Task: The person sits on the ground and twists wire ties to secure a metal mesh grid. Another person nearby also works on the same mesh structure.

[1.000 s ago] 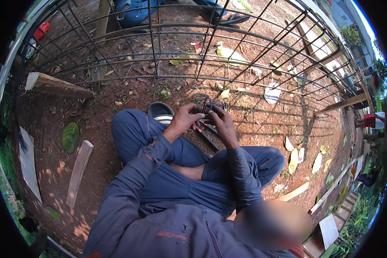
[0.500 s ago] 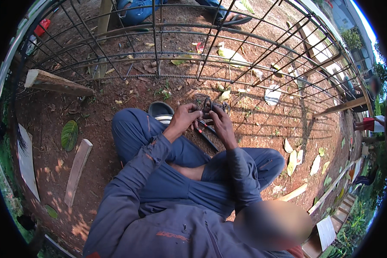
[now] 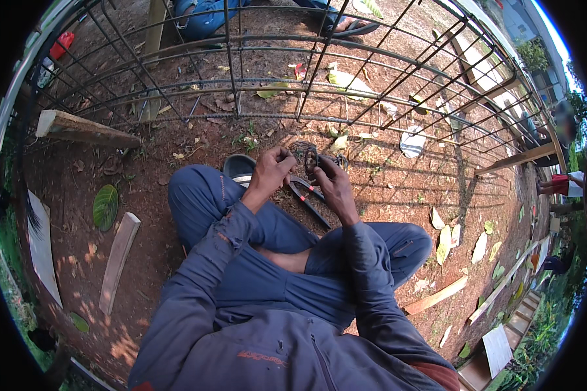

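My right hand (image 3: 336,188) pinches a small bundle of dark wire (image 3: 310,160) between thumb and fingers, in front of my crossed legs. To its left, my left hand (image 3: 270,173) is closed with the fingertips pressed together; whether a strand is in them cannot be made out. The hands are a little apart. Below them lie pincers (image 3: 314,210) with black handles and red marks, open in a V near my shins. A dark sandal with pale stripes (image 3: 240,166) shows beside my left wrist.
A cage of steel reinforcing bars (image 3: 267,85) spans the area ahead, with wooden stakes (image 3: 88,130) beside it. Behind it, another person's jeans (image 3: 209,19) show. Boards (image 3: 119,260) and leaves (image 3: 106,205) lie on reddish soil. More people are at the far right.
My left hand has drawn away to the left from the wire bundle, opening a gap between the hands. The right hand stays nearly in place, still pinching the bundle.
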Available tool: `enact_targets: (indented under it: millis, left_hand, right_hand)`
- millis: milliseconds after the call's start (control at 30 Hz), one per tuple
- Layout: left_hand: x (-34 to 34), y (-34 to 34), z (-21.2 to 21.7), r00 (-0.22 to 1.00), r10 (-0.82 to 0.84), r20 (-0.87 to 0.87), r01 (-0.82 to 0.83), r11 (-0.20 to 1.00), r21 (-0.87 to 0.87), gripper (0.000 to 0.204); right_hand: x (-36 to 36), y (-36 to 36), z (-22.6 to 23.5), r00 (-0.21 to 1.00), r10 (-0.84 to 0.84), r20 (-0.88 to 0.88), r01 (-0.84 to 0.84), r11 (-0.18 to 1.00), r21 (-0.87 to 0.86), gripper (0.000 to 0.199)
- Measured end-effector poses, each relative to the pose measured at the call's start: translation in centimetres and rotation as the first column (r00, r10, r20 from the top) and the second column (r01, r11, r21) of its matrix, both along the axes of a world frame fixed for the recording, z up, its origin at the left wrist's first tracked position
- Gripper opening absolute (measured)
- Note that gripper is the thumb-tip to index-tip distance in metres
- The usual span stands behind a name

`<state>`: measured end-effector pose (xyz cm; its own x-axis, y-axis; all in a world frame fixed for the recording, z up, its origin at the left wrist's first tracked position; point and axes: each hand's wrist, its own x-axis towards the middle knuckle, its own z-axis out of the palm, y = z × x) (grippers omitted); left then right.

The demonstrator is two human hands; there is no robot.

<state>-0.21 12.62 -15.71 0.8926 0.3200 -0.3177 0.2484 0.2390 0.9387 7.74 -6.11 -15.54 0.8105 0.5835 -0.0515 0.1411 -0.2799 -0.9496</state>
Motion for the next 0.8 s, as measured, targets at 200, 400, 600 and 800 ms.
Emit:
enact_targets:
  millis: [200,400,600,800]
  left_hand:
    - [-0.4,0.5,-0.1,0.996,0.023,0.083,-0.003,0.973,-0.233,0.015]
    - [-0.5,-0.2,1.0,0.998,0.009,0.068,0.012,0.953,-0.303,0.016]
    - [-0.2,0.0,-0.3,0.994,-0.086,0.068,0.095,0.985,-0.141,0.015]
    - [-0.5,-0.6,-0.2,0.974,-0.193,0.118,0.19,0.981,0.03,0.011]
  right_hand:
    - [-0.2,0.5,1.1,0.992,0.02,0.127,-0.02,1.0,-0.007,0.039]
    - [-0.4,0.1,0.7,0.986,0.015,0.168,-0.004,0.998,-0.062,0.039]
    - [0.1,0.0,0.1,0.972,0.086,0.22,-0.067,0.993,-0.095,0.041]
    - [-0.5,0.2,3.3,0.97,0.151,-0.189,-0.152,0.988,0.008,0.036]
